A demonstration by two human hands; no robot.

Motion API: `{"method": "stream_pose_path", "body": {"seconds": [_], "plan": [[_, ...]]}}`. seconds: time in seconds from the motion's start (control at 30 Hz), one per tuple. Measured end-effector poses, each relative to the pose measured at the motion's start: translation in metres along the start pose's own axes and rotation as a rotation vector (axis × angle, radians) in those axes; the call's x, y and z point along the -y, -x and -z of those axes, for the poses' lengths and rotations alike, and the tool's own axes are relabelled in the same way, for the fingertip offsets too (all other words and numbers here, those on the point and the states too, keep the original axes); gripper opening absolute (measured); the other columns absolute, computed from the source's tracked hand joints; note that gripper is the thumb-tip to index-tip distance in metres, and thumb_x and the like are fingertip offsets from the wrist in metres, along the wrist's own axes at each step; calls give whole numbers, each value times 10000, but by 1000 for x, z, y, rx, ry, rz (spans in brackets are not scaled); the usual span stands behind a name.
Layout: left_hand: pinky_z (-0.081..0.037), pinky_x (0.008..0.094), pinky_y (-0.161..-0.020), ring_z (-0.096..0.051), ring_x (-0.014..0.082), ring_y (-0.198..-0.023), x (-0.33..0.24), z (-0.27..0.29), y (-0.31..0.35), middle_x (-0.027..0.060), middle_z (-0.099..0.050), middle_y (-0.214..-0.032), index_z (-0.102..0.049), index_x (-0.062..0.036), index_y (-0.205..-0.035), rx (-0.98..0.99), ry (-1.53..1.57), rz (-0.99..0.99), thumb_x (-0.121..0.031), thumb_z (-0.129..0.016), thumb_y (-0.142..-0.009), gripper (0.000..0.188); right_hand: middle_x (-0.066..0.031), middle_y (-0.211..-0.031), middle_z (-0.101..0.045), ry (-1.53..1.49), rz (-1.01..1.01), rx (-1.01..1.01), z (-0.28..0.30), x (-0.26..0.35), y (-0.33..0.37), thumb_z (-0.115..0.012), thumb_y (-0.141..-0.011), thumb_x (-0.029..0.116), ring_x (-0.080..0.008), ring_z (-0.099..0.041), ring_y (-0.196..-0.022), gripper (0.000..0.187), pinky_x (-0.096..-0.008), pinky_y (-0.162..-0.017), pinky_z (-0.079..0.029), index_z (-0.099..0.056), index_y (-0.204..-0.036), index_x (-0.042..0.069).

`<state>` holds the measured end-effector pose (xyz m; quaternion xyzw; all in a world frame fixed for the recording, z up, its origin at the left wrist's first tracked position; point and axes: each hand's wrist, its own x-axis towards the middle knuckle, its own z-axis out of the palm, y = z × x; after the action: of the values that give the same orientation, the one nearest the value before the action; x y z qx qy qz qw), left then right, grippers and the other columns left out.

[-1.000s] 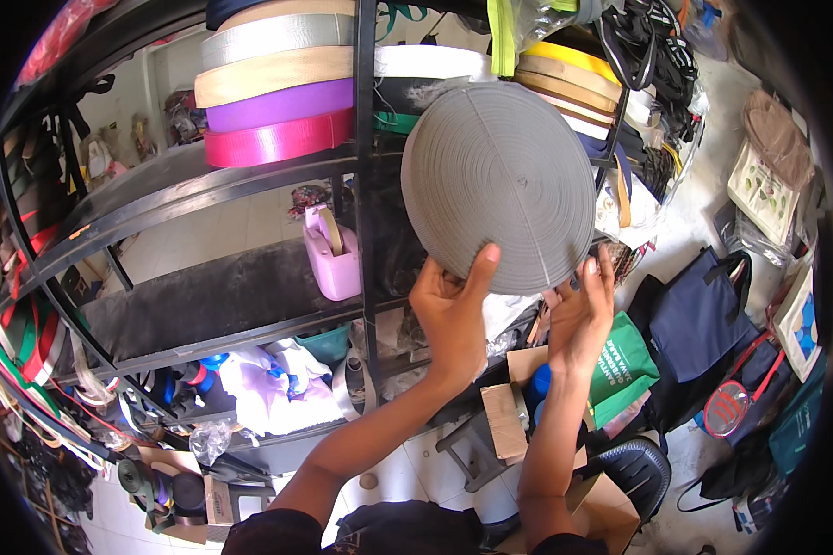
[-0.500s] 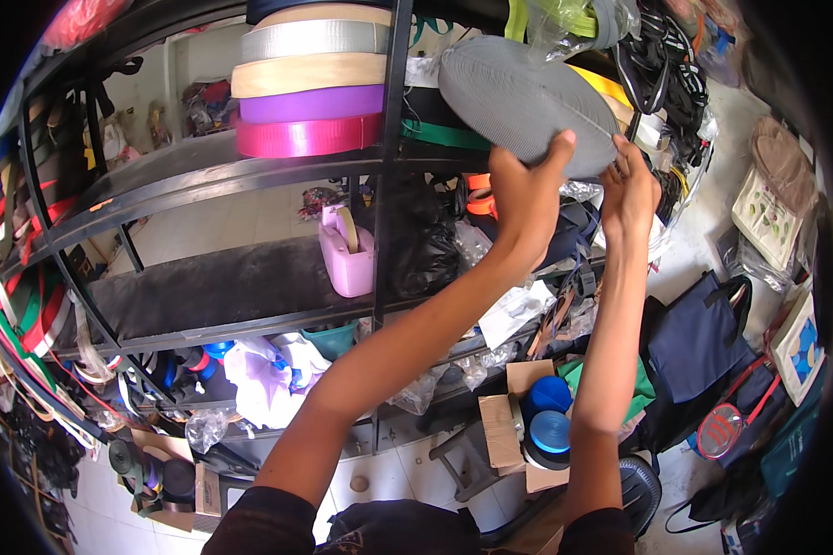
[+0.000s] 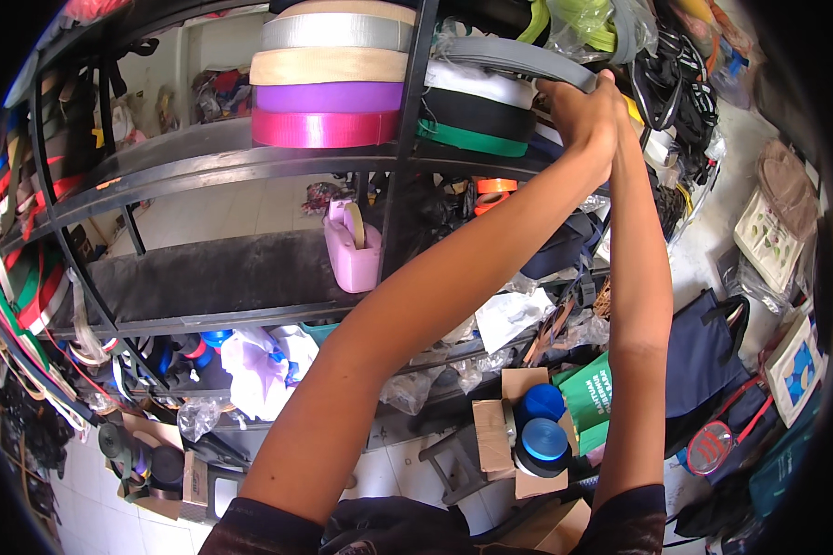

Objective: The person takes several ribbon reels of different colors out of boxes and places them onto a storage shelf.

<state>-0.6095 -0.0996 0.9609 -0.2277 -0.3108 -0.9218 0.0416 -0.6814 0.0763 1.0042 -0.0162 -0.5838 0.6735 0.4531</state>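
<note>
A large roll of grey webbing (image 3: 518, 57) lies nearly flat on a stack of rolls on the upper shelf, with a white roll (image 3: 481, 85), a black roll (image 3: 477, 113) and a green roll (image 3: 472, 136) under it. My left hand (image 3: 578, 111) grips the roll's near right edge, its fingers partly hidden behind the edge. Close against it, my right hand (image 3: 618, 116) is at the same edge, overlapping the left hand, with most of its fingers out of sight. Both arms are stretched far forward and up.
Left of a black shelf post (image 3: 403, 129) stands another stack with a pink roll (image 3: 329, 129) and a purple roll (image 3: 329, 97). A pink tape dispenser (image 3: 354, 254) sits on the shelf below. Clear bags with green straps (image 3: 583, 28) hang beside the grey roll. A cardboard box (image 3: 492, 442) holds blue rolls.
The grey webbing roll has gone from tilted, with its broad face showing, to nearly level on the stack. Both hands have reached farther forward and come together at its edge.
</note>
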Motion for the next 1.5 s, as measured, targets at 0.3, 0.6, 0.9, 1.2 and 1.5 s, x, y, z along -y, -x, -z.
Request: {"method": "stream_pose_path", "body": {"seconds": [0.3, 0.6, 0.9, 1.2, 1.5], "plan": [[-512, 448, -881, -636, 409, -996, 3, -3, -28, 296, -611, -1089, -369, 62, -1199, 37, -109, 77, -173, -600, -915, 435, -100, -902, -620, 46, 28, 15, -5, -23, 6, -606, -866, 200, -202, -579, -738, 268, -357, -636, -493, -609, -978, -43], [-522, 412, -827, -662, 340, -973, 22, -3, -82, 250, -637, -1108, -499, 92, -1134, -135, -204, 72, -224, -573, -939, 379, -111, -971, -614, 103, 117, 43, -40, -52, 0, -585, -880, 253, -218, -576, -813, 329, -362, -707, -480, -603, -1035, -38], [-521, 403, -807, -666, 346, -949, 28, 4, -73, 268, -635, -1074, -552, 113, -1103, 47, -428, 65, -225, -605, -914, 390, -122, -1039, -609, 163, 201, 39, -50, -53, -17, -564, -895, 305, -234, -573, -888, 392, -368, -778, -466, -597, -1092, -32], [-505, 440, -777, -655, 413, -854, 24, 93, -29, 218, -659, -897, -492, 60, -1064, 474, -620, -587, -57, -635, -825, 302, -134, -1108, -604, 265, 277, 46, -74, -93, 1, -544, -909, 358, -250, -570, -963, 456, -373, -849, -453, -591, -1150, -27], [-300, 531, -1038, -403, 493, -1241, 5, 103, -64, 342, -454, -1277, -497, 119, -1150, 192, -1117, -1316, -134, -598, -816, 430, -154, -1281, -556, 26, 301, 135, -91, -68, 3, -517, -921, 427, -259, -525, -1152, 557, -362, -1007, -384, -561, -1270, -5]]}}
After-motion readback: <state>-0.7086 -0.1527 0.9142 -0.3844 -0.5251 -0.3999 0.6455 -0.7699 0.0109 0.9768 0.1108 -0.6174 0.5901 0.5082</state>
